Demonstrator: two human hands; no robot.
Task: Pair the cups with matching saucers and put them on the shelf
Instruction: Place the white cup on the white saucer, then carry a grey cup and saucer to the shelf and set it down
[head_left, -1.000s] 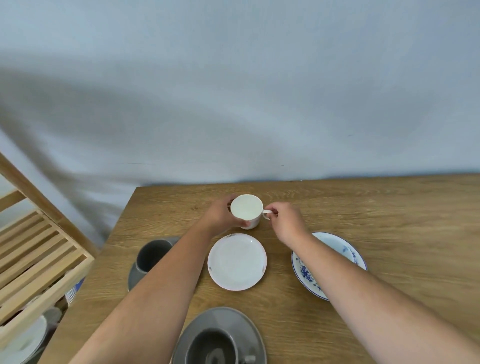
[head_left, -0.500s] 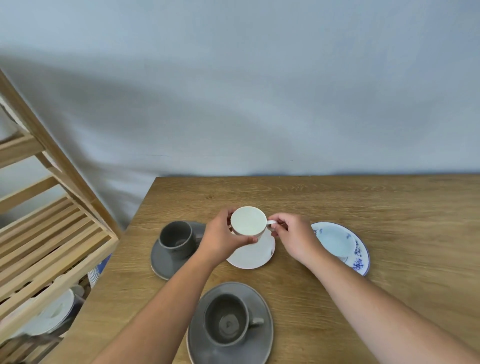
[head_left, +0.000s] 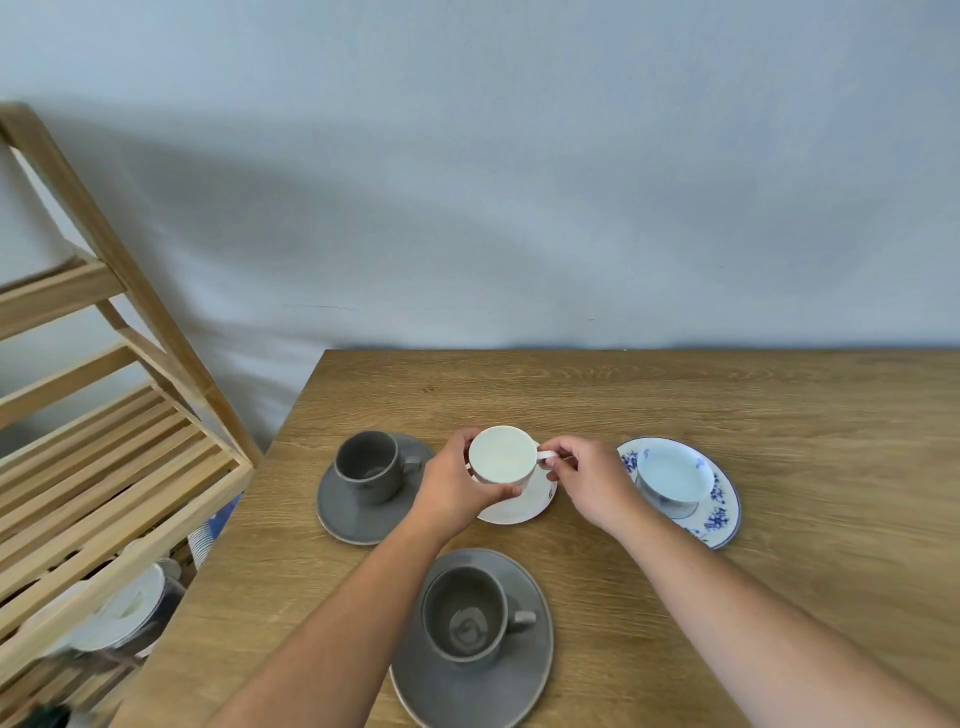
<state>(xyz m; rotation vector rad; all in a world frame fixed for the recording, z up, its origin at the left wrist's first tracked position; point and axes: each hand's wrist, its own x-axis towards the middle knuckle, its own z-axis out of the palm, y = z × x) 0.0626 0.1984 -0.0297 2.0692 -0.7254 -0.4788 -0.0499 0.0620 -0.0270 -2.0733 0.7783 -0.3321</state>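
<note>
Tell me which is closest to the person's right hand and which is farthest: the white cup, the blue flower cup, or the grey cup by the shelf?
From the right hand, in the head view:
1. White cup: its handle is in the fingers, just left of the hand.
2. Blue flower cup: just right of the hand, on its blue saucer.
3. Grey cup by the shelf: far left, past the left hand.

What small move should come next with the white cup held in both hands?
Probably lower the white ceramic cup straight down and let go. The left hand wraps its body, the right hand pinches its handle, and it sits over the round white saucer; whether it already touches is unclear.
</note>
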